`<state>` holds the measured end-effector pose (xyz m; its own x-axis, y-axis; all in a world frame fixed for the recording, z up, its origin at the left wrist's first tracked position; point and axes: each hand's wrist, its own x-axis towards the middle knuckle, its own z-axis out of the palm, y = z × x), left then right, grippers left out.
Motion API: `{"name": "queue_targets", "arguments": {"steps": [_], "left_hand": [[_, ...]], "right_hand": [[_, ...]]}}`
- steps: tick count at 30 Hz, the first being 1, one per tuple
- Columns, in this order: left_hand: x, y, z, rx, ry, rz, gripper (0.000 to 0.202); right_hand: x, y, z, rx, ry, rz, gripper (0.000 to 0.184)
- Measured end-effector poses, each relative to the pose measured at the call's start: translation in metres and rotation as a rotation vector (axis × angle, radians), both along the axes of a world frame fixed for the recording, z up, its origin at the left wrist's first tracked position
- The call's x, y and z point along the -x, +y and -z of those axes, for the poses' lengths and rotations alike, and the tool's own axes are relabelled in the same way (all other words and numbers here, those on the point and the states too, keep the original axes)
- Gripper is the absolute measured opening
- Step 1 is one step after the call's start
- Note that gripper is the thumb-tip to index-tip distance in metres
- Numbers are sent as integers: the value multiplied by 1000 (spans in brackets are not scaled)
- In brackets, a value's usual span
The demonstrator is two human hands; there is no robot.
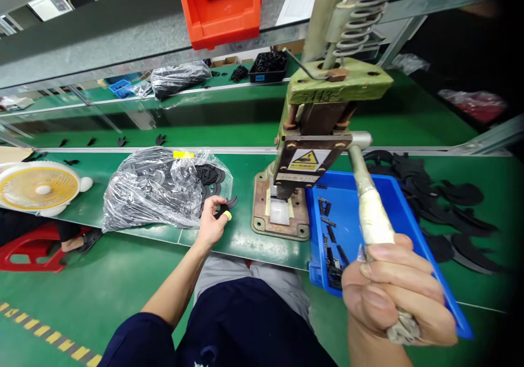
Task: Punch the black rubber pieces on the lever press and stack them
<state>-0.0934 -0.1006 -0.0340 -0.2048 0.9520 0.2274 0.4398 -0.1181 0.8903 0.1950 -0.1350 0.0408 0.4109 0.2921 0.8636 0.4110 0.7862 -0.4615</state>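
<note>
My right hand is wrapped round the tape-covered lever of a green hand press. The press's metal base stands on the bench, with a pale block under the ram. My left hand pinches a small black curved piece at the mouth of a clear plastic bag full of such dark pieces. A yellow cover shows on a fingertip of that hand. Beside the press, a blue tray holds several small black parts, partly hidden behind the lever.
Dark curved pieces lie piled right of the tray. A white and yellow fan stands at the left. Above the bench, a shelf carries an orange bin. Farther back are a black box of parts and a red stool at the lower left.
</note>
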Motion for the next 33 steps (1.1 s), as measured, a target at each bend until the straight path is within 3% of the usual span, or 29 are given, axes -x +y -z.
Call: {"name": "queue_targets", "arguments": {"steps": [3, 6, 10, 14, 18, 23, 27, 33], "left_hand": [[0, 2, -1, -63, 232, -60, 35], [2, 6, 2, -77, 299, -92, 35], [7, 12, 16, -46, 124, 19, 25], [9, 15, 19, 130, -112, 83, 26], [9, 17, 7, 241, -250, 18, 44], [7, 21, -12, 353, -502, -33, 46], [-6, 23, -20, 379, -690, 45, 45], [-40, 37, -31, 482, -643, 251, 60]], "right_hand": [[-1, 1, 2, 1, -12, 16, 31], [-1, 0, 2, 19, -10, 23, 30], [-2, -1, 2, -3, -17, -7, 32], [-4, 2, 3, -38, -31, -25, 31], [-7, 7, 4, -121, -57, 10, 34], [-10, 4, 4, -75, -85, -24, 29], [-9, 2, 2, -58, -91, -40, 27], [-9, -1, -1, -35, -91, -54, 23]]}}
